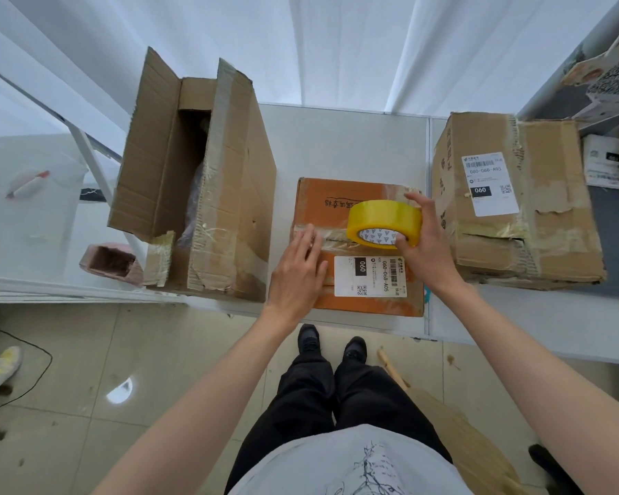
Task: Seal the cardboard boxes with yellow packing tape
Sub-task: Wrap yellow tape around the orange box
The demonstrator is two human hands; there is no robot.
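Both hands work: right fingers (pixel 402 241) grip tape roll (pixel 385 217).

A parcel packing or shipping room: worn cardboard boxes (pixel 358 244) bearing printed shipping labels (pixel 370 276) with barcodes crowd a plain white counter (pixel 336 144), more labelled parcels (pixel 604 162) sit on a shelf at right, white curtains (pixel 336 44) behind, tiled floor (pixel 122 351) below.

A white table (pixel 354 144) carries three cardboard boxes (pixel 358 251), one open-topped (pixel 201 180).
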